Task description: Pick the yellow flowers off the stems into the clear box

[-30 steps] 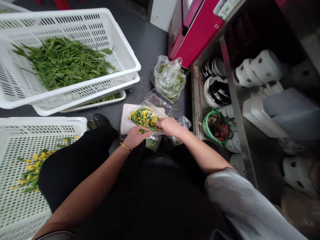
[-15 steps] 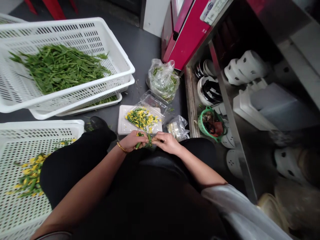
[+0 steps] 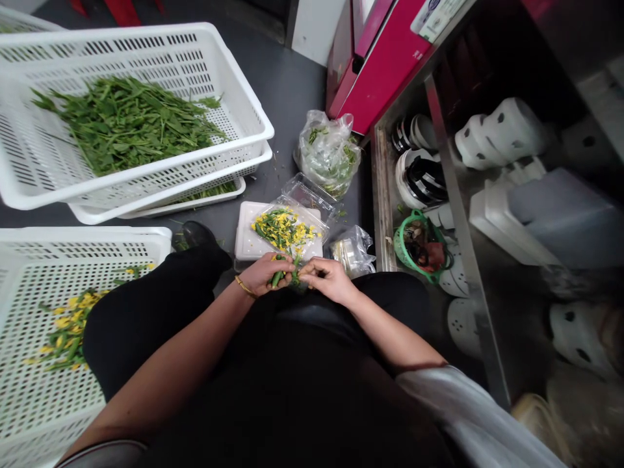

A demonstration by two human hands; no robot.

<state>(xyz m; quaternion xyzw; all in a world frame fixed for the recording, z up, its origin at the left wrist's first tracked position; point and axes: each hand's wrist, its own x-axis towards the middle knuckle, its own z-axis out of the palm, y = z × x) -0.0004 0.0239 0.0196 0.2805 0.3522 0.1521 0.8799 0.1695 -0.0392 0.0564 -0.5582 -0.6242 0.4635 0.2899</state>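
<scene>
L hand [image 3: 263, 275] clutches green pcs [image 3: 277, 279]; R hand [image 3: 330, 279] pinched narrow beside, can't tell on what. Yellow-flower pile [image 3: 283, 229] at 12 o'clock, prob. for short reach.

One camera, worn on the person's head, looks forward and steeply down past the lap [image 3: 302, 364] at the white box [image 3: 245, 235]. The view is wide, taking in the left hand [image 3: 266, 274] and right hand [image 3: 327, 279] on the box's near side, white crates [image 3: 238, 84] left of it, metal shelving [image 3: 453, 188] right, pink cabinet [image 3: 385, 71] beyond.
</scene>
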